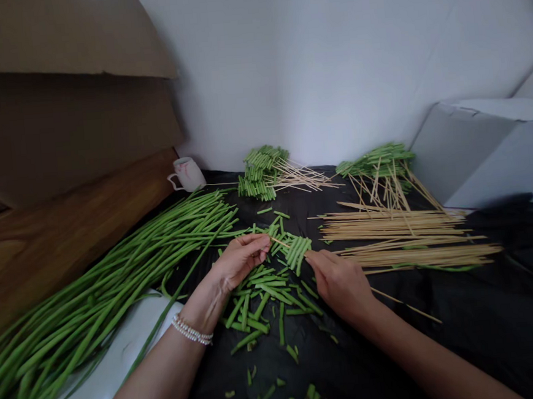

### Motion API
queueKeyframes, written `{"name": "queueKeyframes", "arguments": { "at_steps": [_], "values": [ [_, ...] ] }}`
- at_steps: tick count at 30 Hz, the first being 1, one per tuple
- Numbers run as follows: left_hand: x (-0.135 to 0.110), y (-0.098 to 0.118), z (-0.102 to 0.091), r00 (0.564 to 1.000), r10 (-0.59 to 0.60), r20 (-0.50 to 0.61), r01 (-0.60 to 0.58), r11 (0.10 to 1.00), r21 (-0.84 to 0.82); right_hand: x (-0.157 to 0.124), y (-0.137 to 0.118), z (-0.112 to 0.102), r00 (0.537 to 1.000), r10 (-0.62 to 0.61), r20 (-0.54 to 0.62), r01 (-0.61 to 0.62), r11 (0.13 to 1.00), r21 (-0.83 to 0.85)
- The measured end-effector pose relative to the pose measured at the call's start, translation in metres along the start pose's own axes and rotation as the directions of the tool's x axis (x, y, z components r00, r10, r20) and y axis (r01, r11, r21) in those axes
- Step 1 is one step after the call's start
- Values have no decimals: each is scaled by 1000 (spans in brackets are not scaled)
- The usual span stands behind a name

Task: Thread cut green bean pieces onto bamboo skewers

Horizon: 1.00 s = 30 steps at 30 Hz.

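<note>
A bamboo skewer (406, 304) runs through my right hand (342, 279), its blunt end sticking out to the lower right. Short cut green stalk pieces (299, 254), looking like garlic scapes, sit threaded side by side on it, just beyond my right fingers. My left hand (246, 256) is closed at the other end, its thumb and fingertips pinching the skewer near the tip. Whether a green piece is also between those fingers is hidden. Below both hands lies a loose heap of cut green pieces (274, 291) on black sheeting (371, 357).
Long uncut green stalks (128, 265) spread at left, partly over a white board (121, 340). Bare skewers (402, 222) lie at right. Filled skewers are piled at the back centre (262, 172) and back right (376, 160). A mug (188, 174) and white box (498, 150) stand behind.
</note>
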State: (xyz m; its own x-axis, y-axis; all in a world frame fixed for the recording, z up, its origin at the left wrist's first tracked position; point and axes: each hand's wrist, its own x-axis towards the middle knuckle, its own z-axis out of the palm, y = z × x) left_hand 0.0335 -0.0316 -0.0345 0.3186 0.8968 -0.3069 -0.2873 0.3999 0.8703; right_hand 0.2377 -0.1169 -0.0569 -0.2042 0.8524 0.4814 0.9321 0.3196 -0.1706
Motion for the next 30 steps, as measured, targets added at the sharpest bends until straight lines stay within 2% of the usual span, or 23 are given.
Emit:
{"name": "queueKeyframes", "arguments": {
  "at_steps": [5, 25, 30],
  "values": [
    [0, -2, 1, 1000, -27, 12, 27, 1000, -12, 0, -2, -1, 1000, 16, 16, -16, 1000, -4],
    [-3, 1, 3, 999, -9, 31, 7, 998, 56, -2, -2, 1, 998, 35, 59, -41, 995, 90],
    [-5, -8, 9, 998, -52, 43, 47, 993, 108, 0, -5, 1, 996, 9, 91, -16, 997, 78]
  ]
}}
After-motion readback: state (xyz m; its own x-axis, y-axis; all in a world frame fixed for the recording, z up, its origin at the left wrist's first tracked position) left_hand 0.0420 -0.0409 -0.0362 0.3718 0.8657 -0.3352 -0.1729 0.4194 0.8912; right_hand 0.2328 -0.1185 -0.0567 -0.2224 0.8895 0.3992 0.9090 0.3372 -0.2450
